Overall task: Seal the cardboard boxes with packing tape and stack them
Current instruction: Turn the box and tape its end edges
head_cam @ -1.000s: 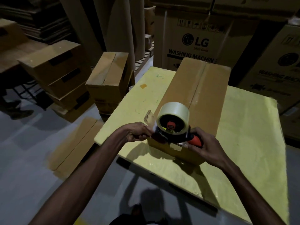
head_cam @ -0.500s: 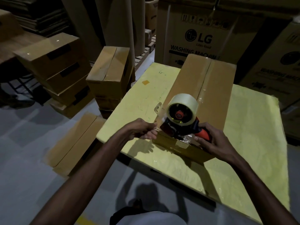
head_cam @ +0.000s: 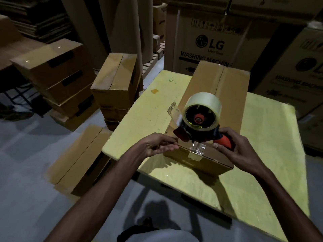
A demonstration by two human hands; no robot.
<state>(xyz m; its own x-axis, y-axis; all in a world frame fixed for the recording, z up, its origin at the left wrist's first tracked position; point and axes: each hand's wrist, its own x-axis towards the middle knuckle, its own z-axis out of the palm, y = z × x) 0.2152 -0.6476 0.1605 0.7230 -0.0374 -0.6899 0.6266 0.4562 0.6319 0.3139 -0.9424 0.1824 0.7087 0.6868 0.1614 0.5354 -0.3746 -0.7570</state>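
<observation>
While your right hand (head_cam: pixel 234 149) grips the tape dispenser (head_cam: pixel 201 119) | box (head_cam: pixel 218 91) runs far from it | left hand (head_cam: pixel 157 145) loose, empty

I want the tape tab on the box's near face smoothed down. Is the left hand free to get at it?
Probably yes. The left hand is beside the box at its near left corner, apparently holding nothing; the tape tab is exposed just beyond it, below the dispenser that the right hand holds.
</observation>
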